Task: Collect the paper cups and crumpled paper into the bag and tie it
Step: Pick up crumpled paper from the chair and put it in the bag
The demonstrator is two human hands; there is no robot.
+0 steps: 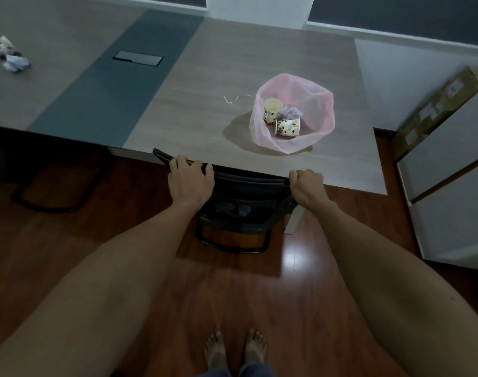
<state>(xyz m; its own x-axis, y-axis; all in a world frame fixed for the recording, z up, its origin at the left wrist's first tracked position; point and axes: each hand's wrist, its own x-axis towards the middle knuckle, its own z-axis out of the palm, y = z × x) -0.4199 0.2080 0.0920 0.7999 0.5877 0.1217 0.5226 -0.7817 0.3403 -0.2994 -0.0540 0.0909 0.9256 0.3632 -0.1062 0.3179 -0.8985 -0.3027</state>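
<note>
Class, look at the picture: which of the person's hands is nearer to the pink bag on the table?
Right. The right hand grips the chair back just below the pink bag; the left hand grips it farther left.

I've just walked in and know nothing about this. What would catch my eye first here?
First, the open pink bag on the right part of the table, with two paper cups and some crumpled paper inside. Next, the left hand and right hand gripping the top of a black chair pushed against the table's near edge. More cups and paper lie at the far left.
</note>
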